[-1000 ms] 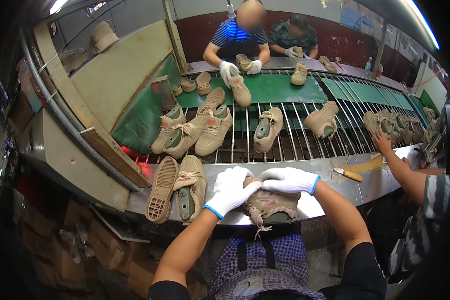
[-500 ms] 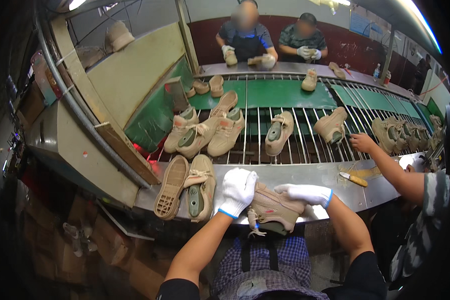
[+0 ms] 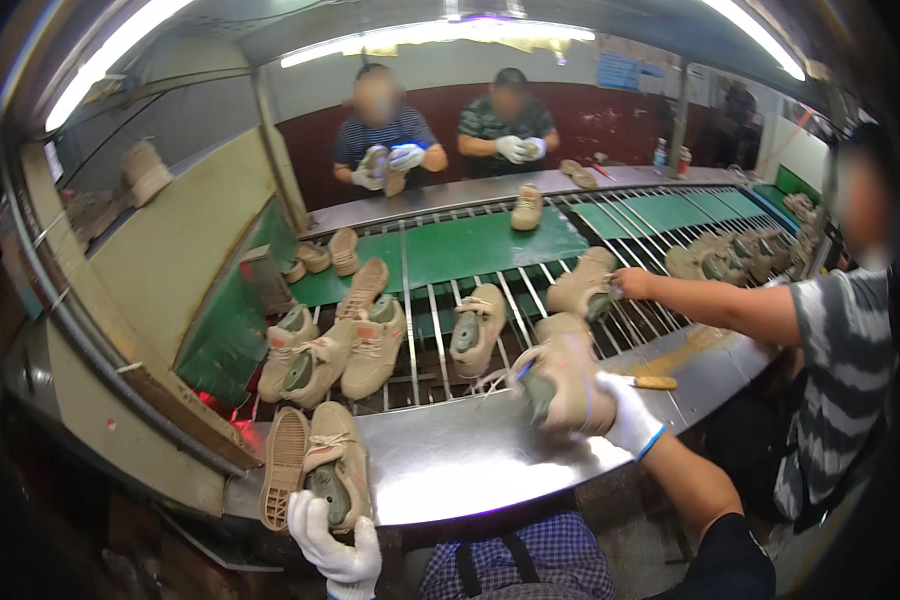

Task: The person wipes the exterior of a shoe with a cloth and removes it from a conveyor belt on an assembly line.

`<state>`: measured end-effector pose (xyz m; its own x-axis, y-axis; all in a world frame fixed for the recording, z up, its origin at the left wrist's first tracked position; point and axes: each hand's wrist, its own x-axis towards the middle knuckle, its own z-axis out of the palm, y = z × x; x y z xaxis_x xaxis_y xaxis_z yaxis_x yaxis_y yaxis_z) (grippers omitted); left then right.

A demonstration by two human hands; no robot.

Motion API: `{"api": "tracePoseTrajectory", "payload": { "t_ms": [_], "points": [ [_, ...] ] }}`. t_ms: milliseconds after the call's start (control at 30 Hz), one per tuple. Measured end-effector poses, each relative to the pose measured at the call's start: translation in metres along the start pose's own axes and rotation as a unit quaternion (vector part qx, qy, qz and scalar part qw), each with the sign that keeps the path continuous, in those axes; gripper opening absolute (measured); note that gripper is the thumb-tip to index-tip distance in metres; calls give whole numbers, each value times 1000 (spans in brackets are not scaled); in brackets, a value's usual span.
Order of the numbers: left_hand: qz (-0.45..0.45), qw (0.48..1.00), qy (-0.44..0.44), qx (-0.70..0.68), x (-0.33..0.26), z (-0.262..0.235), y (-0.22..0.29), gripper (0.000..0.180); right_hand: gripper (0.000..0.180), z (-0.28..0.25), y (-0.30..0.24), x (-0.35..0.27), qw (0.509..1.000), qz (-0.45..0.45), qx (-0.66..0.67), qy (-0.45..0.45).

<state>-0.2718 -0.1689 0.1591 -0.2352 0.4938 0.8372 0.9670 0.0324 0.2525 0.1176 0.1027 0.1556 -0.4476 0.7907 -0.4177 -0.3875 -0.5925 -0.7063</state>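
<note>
My right hand, in a white glove, grips a beige shoe by its lower side and holds it up over the metal ledge, slightly blurred. Down at the near left, my gloved left hand has its fingers and thumb apart around the heel end of another beige shoe with a green last inside. Whether it touches that shoe is unclear. Beside this shoe a loose tan sole leans, tread facing up, close to my left fingertips.
A roller conveyor carries several beige shoes beyond the steel ledge. A knife with a yellow handle lies on the ledge. At right, a co-worker's bare hand touches a shoe. Two gloved co-workers work across the line.
My right hand has lifted the shoe away from my body, forward over the ledge. My left hand has let go of it and moved left to the shoe beside the sole. The view has shifted right.
</note>
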Motion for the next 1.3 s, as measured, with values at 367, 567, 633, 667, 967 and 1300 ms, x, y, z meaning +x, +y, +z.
{"api": "tracePoseTrajectory", "payload": {
  "t_ms": [367, 567, 633, 667, 967, 1300],
  "points": [
    [-265, 943, -85, -184, -81, 36, -72, 109, 67, -31, -66, 138, 966, -207, 6, 156],
    [-422, 835, -1, -353, -40, 37, -65, 88, 35, 84, -4, 83, 699, -370, -604, 100],
    [-522, 672, 40, -524, -21, 40, -42, 69, 35, 71, 51, 64, 680, -270, -671, -122],
    [-466, 747, 36, -473, -35, 38, -22, 70, 40, 104, 90, 37, 811, -109, -557, -142],
    [58, 980, -168, -93, 59, 53, -83, 44, 82, 23, 159, -58, 917, 115, 285, -253],
    [-411, 751, -445, -264, 57, 109, -204, 50, 79, -151, 316, -68, 972, 44, 222, 64]
  ]
}}
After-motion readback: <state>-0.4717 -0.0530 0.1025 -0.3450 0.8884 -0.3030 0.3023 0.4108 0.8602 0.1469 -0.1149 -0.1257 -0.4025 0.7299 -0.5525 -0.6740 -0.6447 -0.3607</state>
